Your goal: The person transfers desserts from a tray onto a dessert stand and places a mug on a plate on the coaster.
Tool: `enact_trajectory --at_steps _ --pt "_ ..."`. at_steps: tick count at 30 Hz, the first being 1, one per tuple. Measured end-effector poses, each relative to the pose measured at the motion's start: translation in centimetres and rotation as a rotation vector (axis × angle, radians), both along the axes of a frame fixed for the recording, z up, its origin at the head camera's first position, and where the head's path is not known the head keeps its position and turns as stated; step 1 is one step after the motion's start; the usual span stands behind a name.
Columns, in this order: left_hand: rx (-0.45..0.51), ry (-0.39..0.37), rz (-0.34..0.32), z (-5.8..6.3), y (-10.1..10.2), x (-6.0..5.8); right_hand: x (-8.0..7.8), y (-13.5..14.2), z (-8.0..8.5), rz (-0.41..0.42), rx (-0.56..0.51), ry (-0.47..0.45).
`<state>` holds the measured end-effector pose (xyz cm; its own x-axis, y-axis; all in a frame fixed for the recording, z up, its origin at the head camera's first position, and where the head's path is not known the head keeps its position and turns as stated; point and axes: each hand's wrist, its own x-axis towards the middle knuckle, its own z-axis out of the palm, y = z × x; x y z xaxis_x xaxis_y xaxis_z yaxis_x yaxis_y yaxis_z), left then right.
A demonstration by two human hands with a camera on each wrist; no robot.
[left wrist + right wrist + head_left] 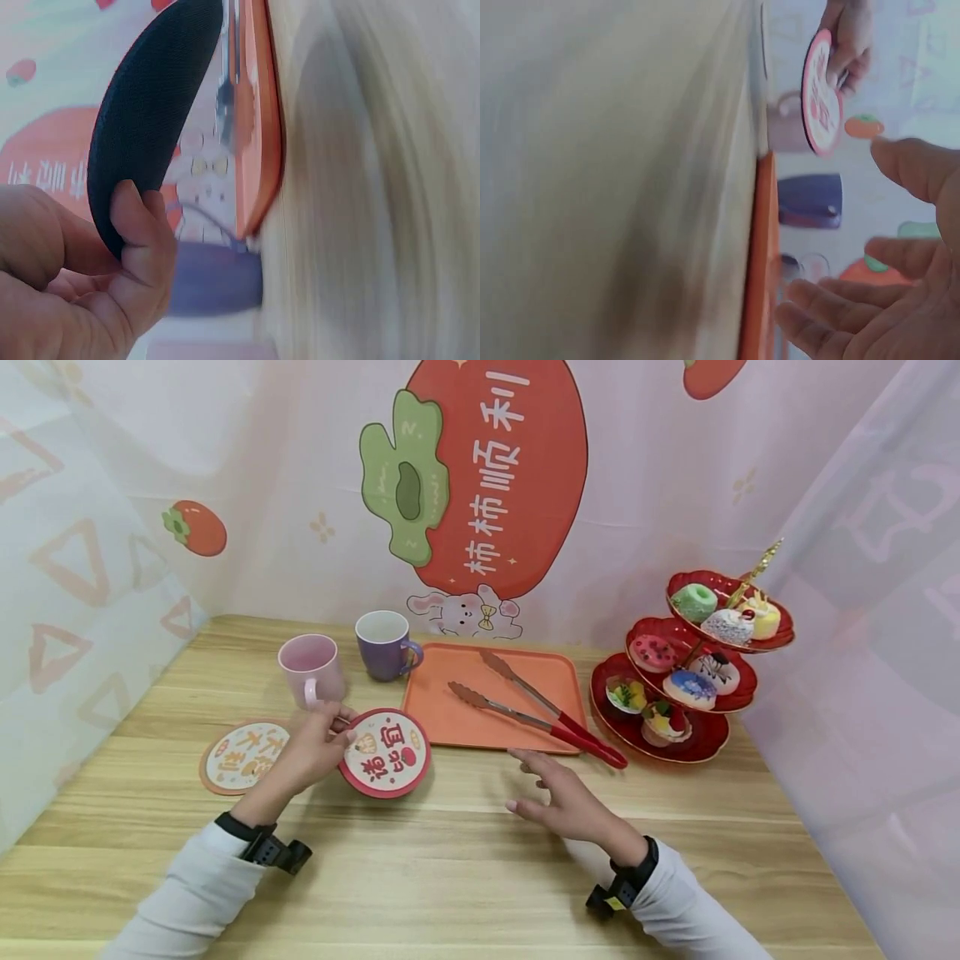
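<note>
My left hand (313, 750) pinches a round coaster (387, 753) by its left edge, thumb on top and fingers beneath. The coaster has a red rim and red lettering on white; its dark underside (154, 105) shows in the left wrist view, held up off the table. A second round coaster (243, 758), orange-rimmed, lies on the table left of that hand. Just beyond the left hand stands a pink mug (311, 664). My right hand (564, 797) hovers with spread fingers and holds nothing, near the front edge of an orange tray (442, 710).
Red-handled tongs (525, 714) lie across the tray, handles past its right front corner. A purple mug (382, 647) stands behind the tray's left side. At right rises a red three-tier stand (705, 750) with several small cakes. A printed curtain (285, 460) hangs behind.
</note>
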<state>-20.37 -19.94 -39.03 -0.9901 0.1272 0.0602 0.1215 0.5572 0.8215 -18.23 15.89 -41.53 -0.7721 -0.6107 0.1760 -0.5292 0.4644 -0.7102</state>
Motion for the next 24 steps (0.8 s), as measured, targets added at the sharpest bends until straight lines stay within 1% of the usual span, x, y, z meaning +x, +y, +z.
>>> enact_trajectory --at_steps 3,6,8,10,12,15,21,24 --pt "0.100 -0.050 -0.021 0.0 1.3 0.4 0.3 -0.6 -0.4 -0.015 -0.134 -0.194" --pt "0.180 -0.089 -0.032 -0.2 2.6 0.8 0.6 -1.1 -0.6 -0.055 -0.258 -0.389" --pt "0.235 -0.116 -0.048 -0.4 3.4 1.1 0.7 -1.5 -0.5 -0.090 -0.336 -0.493" --pt "0.297 -0.143 -0.066 -0.5 4.2 1.5 0.8 -1.8 -0.3 -0.118 -0.411 -0.572" --pt "0.358 -0.171 -0.086 -0.7 4.8 1.9 0.8 -2.0 -0.2 -0.140 -0.474 -0.634" --pt "0.412 -0.211 -0.098 -0.9 5.7 2.4 0.8 -2.3 -0.2 -0.141 -0.561 -0.709" --pt "0.497 -0.297 -0.155 -1.3 7.2 3.2 1.1 -2.9 -0.2 -0.130 -0.622 -0.809" --pt "0.525 -0.329 -0.182 -1.4 7.6 3.4 1.3 -3.2 -0.2 -0.137 -0.647 -0.833"
